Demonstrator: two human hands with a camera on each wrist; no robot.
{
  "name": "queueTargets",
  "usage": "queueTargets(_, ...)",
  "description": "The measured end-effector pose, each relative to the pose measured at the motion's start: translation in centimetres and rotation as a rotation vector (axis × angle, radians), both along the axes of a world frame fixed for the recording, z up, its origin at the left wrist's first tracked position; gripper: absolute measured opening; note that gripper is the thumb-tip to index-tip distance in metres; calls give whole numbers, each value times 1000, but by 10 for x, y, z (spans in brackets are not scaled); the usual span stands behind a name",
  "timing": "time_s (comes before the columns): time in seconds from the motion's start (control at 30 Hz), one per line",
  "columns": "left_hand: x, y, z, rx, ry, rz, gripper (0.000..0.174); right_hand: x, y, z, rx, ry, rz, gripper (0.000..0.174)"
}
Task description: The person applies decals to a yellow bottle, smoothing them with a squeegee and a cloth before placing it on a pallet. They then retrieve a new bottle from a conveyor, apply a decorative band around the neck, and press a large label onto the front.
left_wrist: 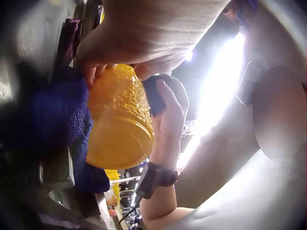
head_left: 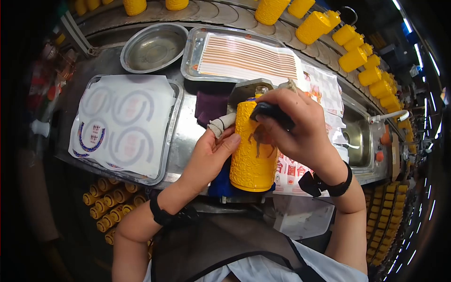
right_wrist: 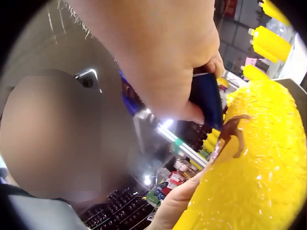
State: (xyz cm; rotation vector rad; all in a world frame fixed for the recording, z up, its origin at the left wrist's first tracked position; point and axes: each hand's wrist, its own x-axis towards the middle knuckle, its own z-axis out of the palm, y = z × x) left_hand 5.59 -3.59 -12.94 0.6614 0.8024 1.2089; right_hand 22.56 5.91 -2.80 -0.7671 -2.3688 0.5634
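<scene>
A yellow embossed bottle (head_left: 249, 167) with a clear glass neck lies tilted in front of the person. My left hand (head_left: 209, 155) grips its left side, thumb on the surface; one finger wears a pale wrap. My right hand (head_left: 303, 124) holds a black squeegee-like scraper (head_left: 275, 114) against the bottle's upper front. Below the tool shows a brown animal-shaped decal (head_left: 264, 138), partly covered by the hand. In the right wrist view, the edge of the scraper (right_wrist: 208, 103) is right at the decal (right_wrist: 234, 136). A blue cloth (left_wrist: 62, 110) lies beside the bottle in the left wrist view.
A tray with printed decal sheets (head_left: 124, 117) stands at left, a metal basin (head_left: 155, 49) behind it. Another tray (head_left: 190, 66) carries striped sheets. More yellow bottles (head_left: 312, 28) line a conveyor (head_left: 211, 14) at the back. A sink (head_left: 359, 141) is at right.
</scene>
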Motion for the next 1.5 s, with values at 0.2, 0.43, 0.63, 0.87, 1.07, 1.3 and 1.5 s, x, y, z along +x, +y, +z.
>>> queueTargets(0.2,1,1,2,49,0,24,49,11,-66,-2,198,-175,490,30)
queueTargets(0.43,6,-4,9,19,97,34,49,11,1,-13,58,141,-185,19)
queueTargets(0.63,6,-5,12,53,78,27,51,42,-71,-26,254,57,307,28)
queueTargets(0.87,19,0,25,14,217,37,56,25,-63,-51,-373,479,-399,32)
queueTargets(1.07,24,3,22,47,237,78,62,66,-65,-56,-689,608,-599,25)
queueTargets(1.3,21,3,21,43,323,74,60,73,-53,-76,-529,421,-619,23)
queueTargets(1.5,24,3,27,-18,329,60,60,58,-63,-51,-538,618,-420,29)
